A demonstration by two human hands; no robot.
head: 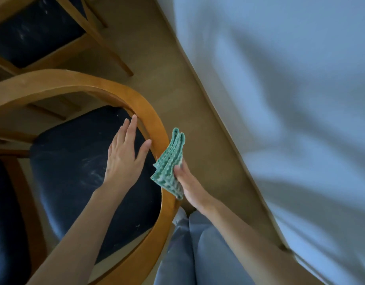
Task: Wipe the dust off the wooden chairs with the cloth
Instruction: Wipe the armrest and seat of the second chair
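A person's right hand pinches a folded green-and-white cloth between thumb and fingers. The grip sits low on the fabric, so the folded end stands up past the fingertips and the loose corners hang below the palm. The cloth lies just outside the curved wooden rail of the nearest chair and overlaps its outer edge in the head view. Whether fabric meets wood cannot be told.

The left hand grasps nothing. Its fingers are straight and close together and the thumb is spread, with the palm down above the dark padded seat. The longest fingertip and the thumb tip lie at the rail's inner edge.

Pale, dusty smears streak the seat under and beside the left forearm. The rail sweeps in an arc from the upper left, round past both hands, and down toward the person's blue trousers, which stand just beside the chair.

A second wooden chair with a dark, smeared seat stands beyond, at the upper left. Another dark seat shows at the lower left edge. A tan floor runs between the chairs and a pale wall on the right.
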